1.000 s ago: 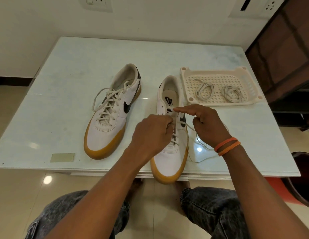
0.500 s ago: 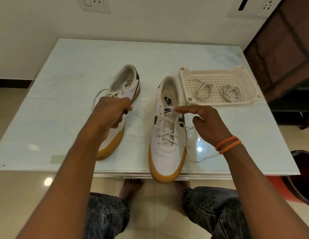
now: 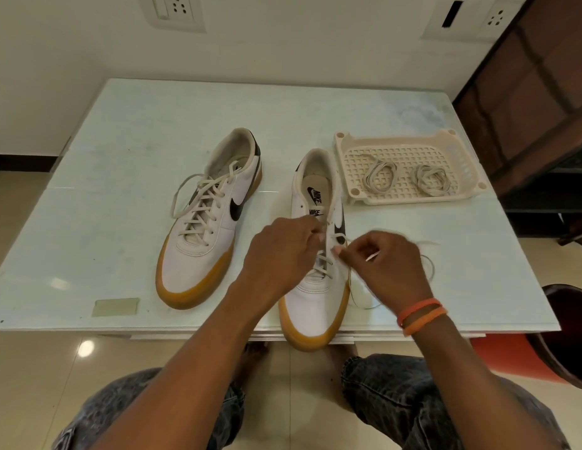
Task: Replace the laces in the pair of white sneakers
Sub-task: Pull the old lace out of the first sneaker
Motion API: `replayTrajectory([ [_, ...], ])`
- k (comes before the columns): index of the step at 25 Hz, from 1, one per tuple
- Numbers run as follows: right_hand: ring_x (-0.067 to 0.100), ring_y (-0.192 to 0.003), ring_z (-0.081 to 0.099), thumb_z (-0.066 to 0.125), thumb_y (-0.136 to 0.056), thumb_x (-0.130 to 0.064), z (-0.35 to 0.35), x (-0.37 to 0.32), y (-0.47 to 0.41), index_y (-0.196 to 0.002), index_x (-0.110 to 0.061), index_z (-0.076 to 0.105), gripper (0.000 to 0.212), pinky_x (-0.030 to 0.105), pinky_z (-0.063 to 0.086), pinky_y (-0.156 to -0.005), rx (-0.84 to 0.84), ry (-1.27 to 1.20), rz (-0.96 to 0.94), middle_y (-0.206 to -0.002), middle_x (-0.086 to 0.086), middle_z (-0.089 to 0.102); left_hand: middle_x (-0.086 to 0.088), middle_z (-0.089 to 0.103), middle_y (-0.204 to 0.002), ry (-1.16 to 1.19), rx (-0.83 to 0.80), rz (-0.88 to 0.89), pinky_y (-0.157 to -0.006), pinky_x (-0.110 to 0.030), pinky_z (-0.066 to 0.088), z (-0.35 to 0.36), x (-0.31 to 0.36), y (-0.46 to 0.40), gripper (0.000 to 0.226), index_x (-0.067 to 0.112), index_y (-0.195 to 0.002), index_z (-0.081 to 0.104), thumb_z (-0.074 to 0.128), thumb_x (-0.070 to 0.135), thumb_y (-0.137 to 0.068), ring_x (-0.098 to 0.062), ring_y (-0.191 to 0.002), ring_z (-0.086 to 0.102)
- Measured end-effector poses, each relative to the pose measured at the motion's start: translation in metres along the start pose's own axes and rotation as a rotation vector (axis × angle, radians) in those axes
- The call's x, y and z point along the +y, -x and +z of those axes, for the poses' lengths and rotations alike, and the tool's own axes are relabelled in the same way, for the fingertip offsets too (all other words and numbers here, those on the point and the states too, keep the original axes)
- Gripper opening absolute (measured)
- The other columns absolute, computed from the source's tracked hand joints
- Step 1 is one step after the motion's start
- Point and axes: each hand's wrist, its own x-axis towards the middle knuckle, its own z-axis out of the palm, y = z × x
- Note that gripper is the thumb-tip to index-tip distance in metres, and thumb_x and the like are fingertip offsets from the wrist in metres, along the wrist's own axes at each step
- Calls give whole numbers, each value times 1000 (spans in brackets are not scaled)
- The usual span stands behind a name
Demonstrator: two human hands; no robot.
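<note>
Left shoe (image 3: 207,222): far left on the table (image 3: 127,131), fully laced, ends untied, untouched.
Tape patch (image 3: 115,306): near the front edge of the table.
Left hand (image 3: 280,251): half a second ago it was out over the left shoe drawing lace sideways; now back at the right shoe, fingertips pinching a strand at the upper eyelets.
Right shoe (image 3: 315,280): toe overhangs the front edge of the table; top eyelets bare, lower rows still threaded.
Old lace (image 3: 427,264): freed length trails loose on the table right of the shoe.
Right hand (image 3: 390,267): curled, pinching the lace beside the eyelets; has dropped lower than before.
Tray (image 3: 345,164): two coiled new laces (image 3: 380,173), lying apart.
Meaning: one row seems pulled free; unlacing goes on, new laces not yet needed.
</note>
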Motion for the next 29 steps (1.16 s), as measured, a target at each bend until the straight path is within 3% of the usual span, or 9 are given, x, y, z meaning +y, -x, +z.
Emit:
replayTrajectory([
  [2,10,-71,60,66,-76,-62,10,-5,17,-82,-18,70,44,31,49,-64,-129,100,26,-75,-4,65,9,67,-81,164,8,-86,-63,-17,41,-2,1,-6,12,22,-95,68,57,26,-93,-4,-70,60],
  [5,15,-77,56,55,-80,-70,20,-15,22,-79,-20,63,51,28,38,-59,-94,343,26,-82,-5,59,12,61,-59,389,-1,-213,-56,-12,41,-11,0,-12,10,15,-80,72,66,21,-86,4,-52,54],
  [8,15,-74,55,55,-82,-68,21,-17,19,-72,-19,59,50,25,31,-54,-99,349,49,-80,-5,55,4,59,-54,668,124,-503,-46,-21,39,-39,-17,-17,14,10,-71,69,69,19,-82,-8,-43,48],
  [10,15,-70,50,56,-83,-66,21,-17,19,-64,-20,52,50,23,26,-51,-118,326,59,-74,-6,49,-12,52,-59,638,254,-662,-48,-24,33,-56,-39,-18,22,1,-68,64,68,20,-79,-16,-47,41],
  [13,13,-64,44,58,-84,-63,19,-21,19,-57,-19,44,53,23,22,-50,-114,306,61,-68,-6,42,-17,61,-70,168,244,-525,-57,-26,37,-54,-54,-11,24,-1,-80,67,66,24,-80,-16,-62,53],
  [17,12,-63,45,57,-83,-64,18,-20,19,-60,-17,50,53,23,22,-49,-122,311,46,-69,-5,46,3,58,-61,127,187,-102,-62,-30,49,-31,-14,-6,21,24,-113,56,55,28,-92,-13,-58,58],
  [21,13,-70,48,55,-84,-64,19,-18,19,-74,-17,63,48,22,26,-52,-123,313,39,-77,-4,51,-3,68,-102,-182,-84,18,-73,-29,49,-1,7,-1,34,23,-132,53,49,27,-98,-19,-86,65],
  [26,13,-68,49,58,-81,-66,20,-16,17,-71,-17,62,50,22,25,-50,-115,320,49,-73,-6,50,16,63,-75,276,-44,-195,-67,-15,45,-11,1,-9,14,18,-98,73,65,25,-90,0,-66,57],
  [29,10,-64,46,60,-81,-64,17,-18,17,-65,-19,56,48,22,24,-49,-129,282,72,-70,-7,49,11,67,-65,563,18,-392,-52,-14,43,-36,-13,-14,3,20,-83,75,72,20,-83,1,-53,56],
])
